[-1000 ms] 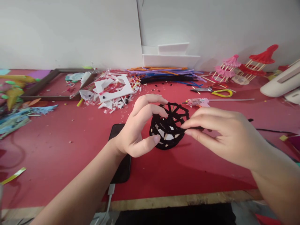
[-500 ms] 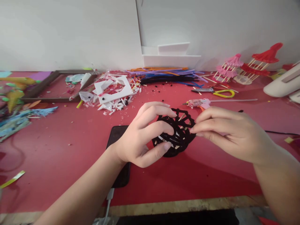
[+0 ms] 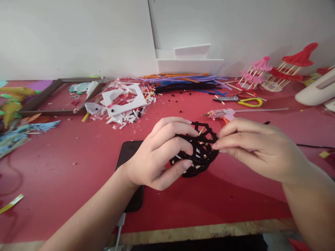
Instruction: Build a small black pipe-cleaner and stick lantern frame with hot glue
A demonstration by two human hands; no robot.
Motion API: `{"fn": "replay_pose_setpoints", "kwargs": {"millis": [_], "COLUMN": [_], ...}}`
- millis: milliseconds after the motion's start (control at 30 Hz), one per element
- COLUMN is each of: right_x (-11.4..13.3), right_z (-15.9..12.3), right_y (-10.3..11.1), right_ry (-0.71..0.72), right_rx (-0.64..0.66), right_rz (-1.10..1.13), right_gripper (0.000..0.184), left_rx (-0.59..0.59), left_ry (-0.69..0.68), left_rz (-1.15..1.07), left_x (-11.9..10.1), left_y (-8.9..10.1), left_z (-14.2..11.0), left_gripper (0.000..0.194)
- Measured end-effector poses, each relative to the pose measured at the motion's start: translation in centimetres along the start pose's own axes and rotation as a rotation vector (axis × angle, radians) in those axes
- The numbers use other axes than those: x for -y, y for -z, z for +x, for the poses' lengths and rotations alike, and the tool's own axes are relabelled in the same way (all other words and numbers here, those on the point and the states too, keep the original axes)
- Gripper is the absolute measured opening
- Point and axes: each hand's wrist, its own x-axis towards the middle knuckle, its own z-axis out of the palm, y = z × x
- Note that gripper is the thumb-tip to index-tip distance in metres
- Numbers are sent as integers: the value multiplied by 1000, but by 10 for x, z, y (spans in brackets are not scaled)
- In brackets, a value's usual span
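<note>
A round black web of pipe cleaner wound over thin wooden sticks is held just above the red table. My left hand grips its left side, fingers curled over the top and thumb underneath. My right hand pinches its right edge between thumb and fingertips. Part of the web is hidden behind my left fingers.
A black phone lies under my left wrist, cable at its near end. Behind are a pink glue gun, yellow-handled scissors, a row of coloured pipe cleaners, white scraps, a brown frame and pink and red stick pagodas.
The web has tilted flatter and come lower toward the table. My left fingers have closed further over its top; my right hand keeps its pinch on the right edge.
</note>
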Motion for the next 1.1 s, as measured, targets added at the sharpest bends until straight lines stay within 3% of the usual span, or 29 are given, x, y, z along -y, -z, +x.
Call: {"fn": "replay_pose_setpoints", "kwargs": {"millis": [767,1100], "right_x": [-1,1], "right_z": [0,0], "right_y": [-2,-2], "right_ry": [7,-10], "right_rx": [9,-7], "right_rz": [-3,-3], "right_gripper": [16,16], "left_rx": [-28,-89], "left_ry": [-78,-13], "left_rz": [80,20], "left_x": [1,4], "left_y": [0,-1], "left_z": [0,-3], "left_gripper": [12,18]}}
